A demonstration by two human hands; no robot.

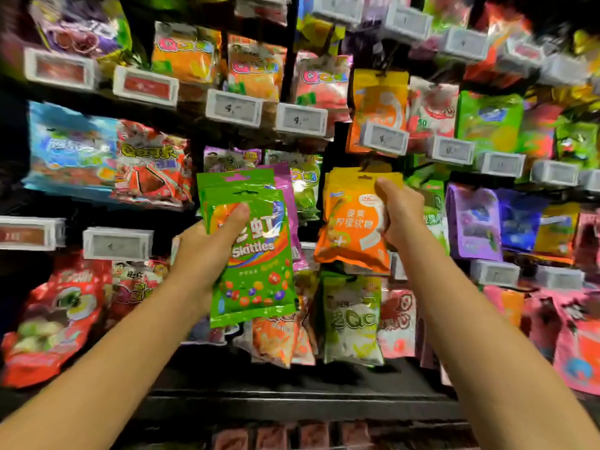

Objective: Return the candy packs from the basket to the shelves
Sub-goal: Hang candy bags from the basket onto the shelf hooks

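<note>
Two hands up | left hand [207,245] holds green Skittles packs [256,254] | right hand [401,216] holds orange pack [350,228]

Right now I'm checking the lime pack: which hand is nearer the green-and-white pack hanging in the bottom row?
Right. The right hand grips the orange pack directly above the green-and-white pack; the left hand, holding the Skittles packs, is off to its upper left.

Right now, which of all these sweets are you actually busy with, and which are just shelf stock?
In hand:
- green Skittles packs, gripped by the left hand
- orange-yellow lemon candy pack, gripped by the right hand

Just hanging there:
- purple pouch
- white price tags
- red bag
</note>
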